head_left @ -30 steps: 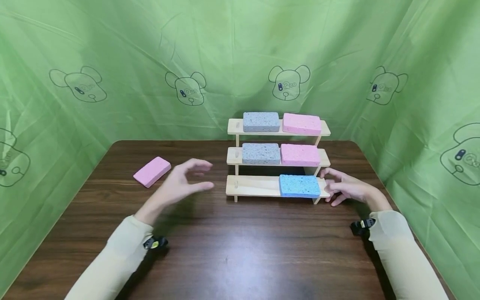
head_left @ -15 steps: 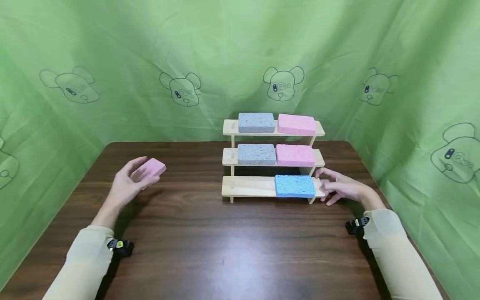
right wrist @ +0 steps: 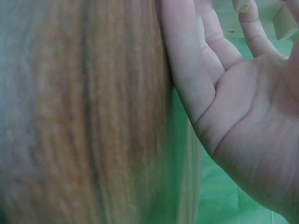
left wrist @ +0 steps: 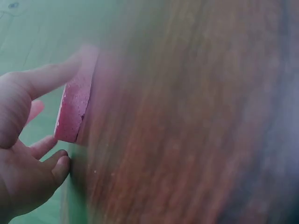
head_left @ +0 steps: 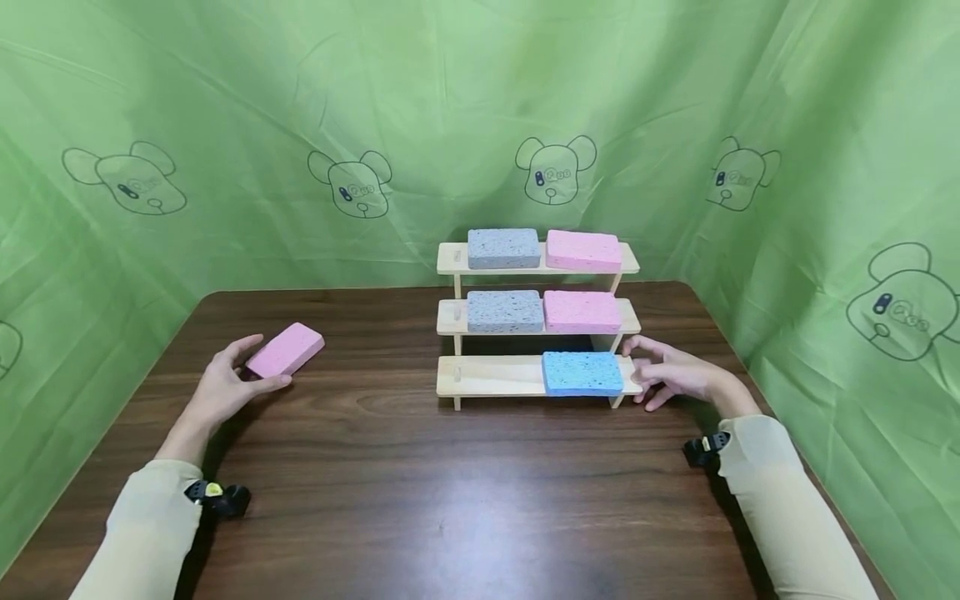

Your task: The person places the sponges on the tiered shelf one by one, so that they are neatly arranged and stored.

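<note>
My left hand [head_left: 219, 385] is at the near left end of a pink sponge [head_left: 288, 350] lying flat on the table. Thumb and fingers pinch it from opposite sides. In the left wrist view the pink sponge [left wrist: 74, 109] shows between the digits. To the right stands a three-tier wooden rack [head_left: 491, 377]; my right hand [head_left: 678, 377] holds the right end of its bottom shelf with bent fingers. A blue sponge [head_left: 581, 373] lies on that shelf's right half. In the right wrist view the palm [right wrist: 252, 98] fills the right side, and the rack is mostly cut off.
Both upper tiers carry a grey-blue sponge on the left, on the top [head_left: 504, 249] and middle [head_left: 506, 312] shelves, and pink sponges beside them. The dark wooden table [head_left: 420, 483] ends at a green curtain [head_left: 420, 92] behind and at the sides.
My left hand has moved left from beside the rack to the loose pink sponge and taken hold of its near end. The sponge lies unmoved. My right hand stays at the rack.
</note>
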`<action>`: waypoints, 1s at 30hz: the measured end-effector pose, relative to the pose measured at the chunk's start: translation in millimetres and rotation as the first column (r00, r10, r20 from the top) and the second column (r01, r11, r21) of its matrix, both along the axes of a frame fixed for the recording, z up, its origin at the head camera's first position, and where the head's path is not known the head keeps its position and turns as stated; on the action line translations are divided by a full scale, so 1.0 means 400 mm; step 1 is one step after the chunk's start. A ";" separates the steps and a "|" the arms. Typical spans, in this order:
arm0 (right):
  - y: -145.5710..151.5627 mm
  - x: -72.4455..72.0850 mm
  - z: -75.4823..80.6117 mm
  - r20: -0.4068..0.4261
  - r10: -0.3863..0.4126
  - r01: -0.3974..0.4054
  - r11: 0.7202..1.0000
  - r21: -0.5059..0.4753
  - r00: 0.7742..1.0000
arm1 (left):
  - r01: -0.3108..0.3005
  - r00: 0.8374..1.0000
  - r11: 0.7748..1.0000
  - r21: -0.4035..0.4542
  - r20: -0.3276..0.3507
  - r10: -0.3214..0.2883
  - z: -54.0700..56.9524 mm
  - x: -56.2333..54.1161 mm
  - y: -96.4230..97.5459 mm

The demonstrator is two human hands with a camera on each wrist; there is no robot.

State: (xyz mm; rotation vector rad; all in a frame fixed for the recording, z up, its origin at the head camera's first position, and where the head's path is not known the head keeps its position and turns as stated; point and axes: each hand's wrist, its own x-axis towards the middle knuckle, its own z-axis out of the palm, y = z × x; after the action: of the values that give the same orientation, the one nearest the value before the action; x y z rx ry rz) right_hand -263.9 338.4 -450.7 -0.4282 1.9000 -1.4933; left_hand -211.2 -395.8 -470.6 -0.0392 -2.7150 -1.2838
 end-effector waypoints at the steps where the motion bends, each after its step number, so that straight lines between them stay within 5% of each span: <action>1: -0.002 0.001 0.000 0.001 -0.001 0.001 1.000 0.002 1.000 | 0.003 1.000 1.000 -0.005 -0.002 -0.003 -0.003 -0.001 -0.004; 11: -0.004 0.007 0.011 -0.007 -0.019 0.019 0.999 0.037 1.000 | -0.018 1.000 1.000 -0.024 0.007 0.018 -0.030 -0.001 -0.010; 30: -0.005 0.004 0.006 -0.003 -0.016 0.016 1.000 0.014 1.000 | -0.041 0.995 0.999 -0.026 0.086 0.043 -0.013 0.006 -0.011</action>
State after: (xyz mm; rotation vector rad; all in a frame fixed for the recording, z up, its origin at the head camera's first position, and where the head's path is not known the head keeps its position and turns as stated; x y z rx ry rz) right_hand -262.2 336.4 -448.3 -0.4093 1.9191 -1.4895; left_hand -208.7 -400.3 -475.8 0.0725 -2.7874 -1.2697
